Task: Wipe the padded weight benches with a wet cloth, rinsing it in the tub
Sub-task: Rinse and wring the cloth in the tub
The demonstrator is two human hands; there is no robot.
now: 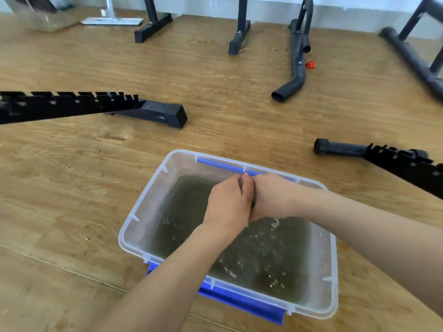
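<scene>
A clear plastic tub [134, 226] with blue latches sits on the wooden floor, holding murky dark water. Above the water, my left hand [227, 202] and my right hand [273, 197] are pressed together, both closed around a dark cloth [247, 188]. Only a thin strip of the cloth shows between the hands. Drops and small splashes mark the water [263, 255] below them. No bench padding is in view.
Black bench frame parts lie on the floor: a notched rail with a square foot [153, 111] at left, another notched rail [383, 156] at right, a bent tube [294, 77] with a red knob [310, 65] beyond. Stand legs and a white mop base [112, 21] line the far wall.
</scene>
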